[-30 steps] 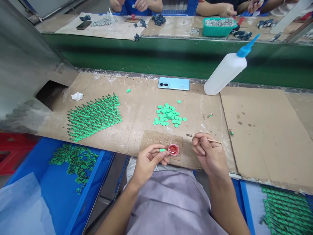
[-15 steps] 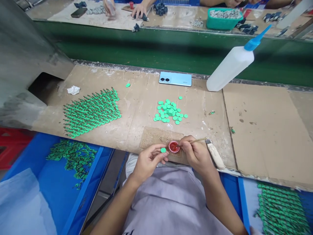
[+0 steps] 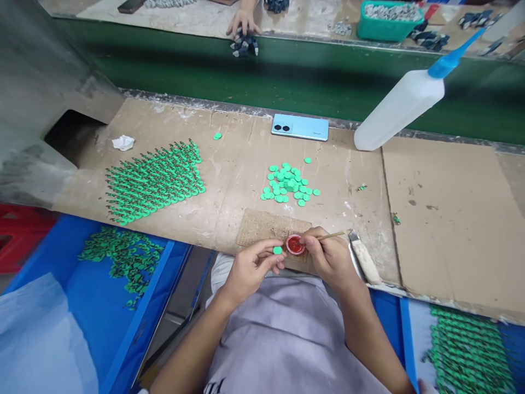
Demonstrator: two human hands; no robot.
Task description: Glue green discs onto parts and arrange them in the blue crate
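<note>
Between thumb and fingers, my left hand (image 3: pixel 255 268) pinches a small green disc (image 3: pixel 278 250). My right hand (image 3: pixel 328 254) is closed around a thin wooden-handled brush (image 3: pixel 334 235); its tip reaches into a small round cup of red paint (image 3: pixel 296 244). That cup stands at the edge of a rough brown board (image 3: pixel 262 227), just right of the held disc. Beyond the board lies a loose pile of green discs (image 3: pixel 287 183). To the left, rows of green discs with small dark pieces (image 3: pixel 156 180) overlap on the cardboard.
A blue phone (image 3: pixel 301 127) and a tilted white bottle with a blue nozzle (image 3: pixel 400 109) are at the back. A scraper-like tool (image 3: pixel 364 257) rests beside my right hand. Blue bins (image 3: pixel 123 328) hold more green pieces. Across the partition, a co-worker's hand (image 3: pixel 244 22) touches dark pieces.
The view has shifted slightly. My hands keep the same grips, with the brush still at the cup. The co-worker's hand across the partition now holds dark pieces over the table edge.
</note>
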